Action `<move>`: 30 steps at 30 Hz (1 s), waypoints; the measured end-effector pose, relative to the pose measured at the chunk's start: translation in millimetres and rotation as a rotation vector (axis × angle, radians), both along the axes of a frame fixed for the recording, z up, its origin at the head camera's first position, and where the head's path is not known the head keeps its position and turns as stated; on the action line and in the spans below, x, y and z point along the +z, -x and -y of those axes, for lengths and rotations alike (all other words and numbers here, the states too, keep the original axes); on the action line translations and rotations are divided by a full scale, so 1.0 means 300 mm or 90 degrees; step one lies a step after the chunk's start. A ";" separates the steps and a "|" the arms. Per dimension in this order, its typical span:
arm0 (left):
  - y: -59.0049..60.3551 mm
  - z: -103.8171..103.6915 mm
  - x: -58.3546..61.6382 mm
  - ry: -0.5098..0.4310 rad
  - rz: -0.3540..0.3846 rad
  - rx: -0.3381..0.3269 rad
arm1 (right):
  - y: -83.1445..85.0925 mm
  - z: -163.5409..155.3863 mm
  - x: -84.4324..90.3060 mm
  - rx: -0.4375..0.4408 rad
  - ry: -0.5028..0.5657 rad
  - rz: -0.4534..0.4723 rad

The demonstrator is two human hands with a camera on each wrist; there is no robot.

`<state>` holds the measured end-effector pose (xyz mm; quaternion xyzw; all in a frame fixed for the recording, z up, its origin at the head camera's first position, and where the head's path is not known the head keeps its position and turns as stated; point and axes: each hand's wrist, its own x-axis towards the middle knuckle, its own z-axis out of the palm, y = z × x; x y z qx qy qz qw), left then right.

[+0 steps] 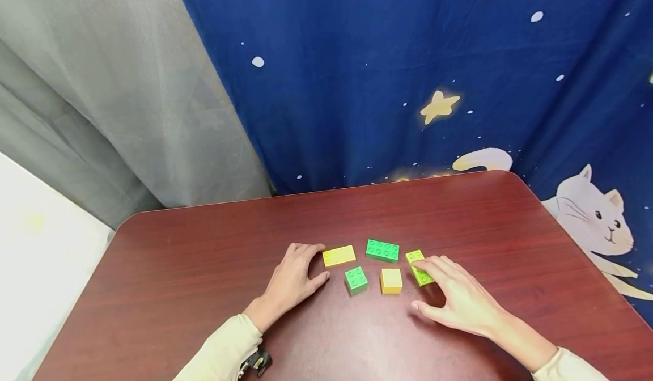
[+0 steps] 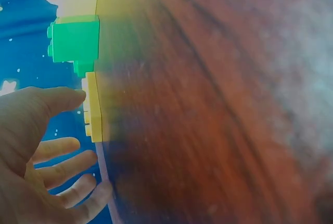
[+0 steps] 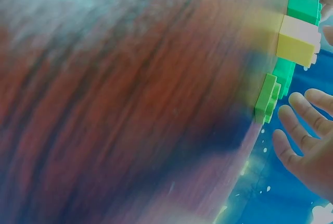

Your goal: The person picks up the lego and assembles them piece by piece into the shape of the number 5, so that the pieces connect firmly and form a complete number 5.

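Five toy building bricks lie grouped on the table. My left hand [image 1: 292, 278] is beside the thin yellow brick [image 1: 339, 256], thumb and fingers spread at its left end, gripping nothing. Over the thin lime green brick [image 1: 415, 258] my right hand [image 1: 463, 299] reaches in from the right, its fingers overlapping the brick in the head view. Seen from the right wrist, the fingers [image 3: 300, 122] are loosely extended beside that brick. Between the hands are a long green brick [image 1: 382, 250], a small square green brick [image 1: 356, 280] and a yellow block [image 1: 391, 281].
The reddish-brown wooden table [image 1: 204, 290] has its far edge against a blue curtain [image 1: 357, 86] with stars and a cat. A grey curtain [image 1: 127, 86] hangs at the left, above a white surface [image 1: 41, 267]. A dark device [image 1: 259, 362] sits at the left wrist.
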<state>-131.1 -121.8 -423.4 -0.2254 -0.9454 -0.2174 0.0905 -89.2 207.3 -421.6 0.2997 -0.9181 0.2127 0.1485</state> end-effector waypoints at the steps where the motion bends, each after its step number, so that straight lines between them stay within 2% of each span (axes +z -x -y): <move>1: 0.002 0.000 -0.002 0.002 -0.006 -0.002 | 0.001 0.003 -0.001 0.004 0.004 -0.002; 9: 0.020 -0.004 -0.012 0.028 -0.020 -0.023 | 0.019 0.023 0.003 0.029 0.014 -0.014; 19: 0.032 -0.014 -0.014 0.020 -0.030 -0.026 | 0.026 0.046 0.001 0.038 0.026 0.032; 30: 0.040 -0.022 -0.013 0.045 0.001 -0.011 | 0.048 0.080 -0.015 0.056 0.020 0.033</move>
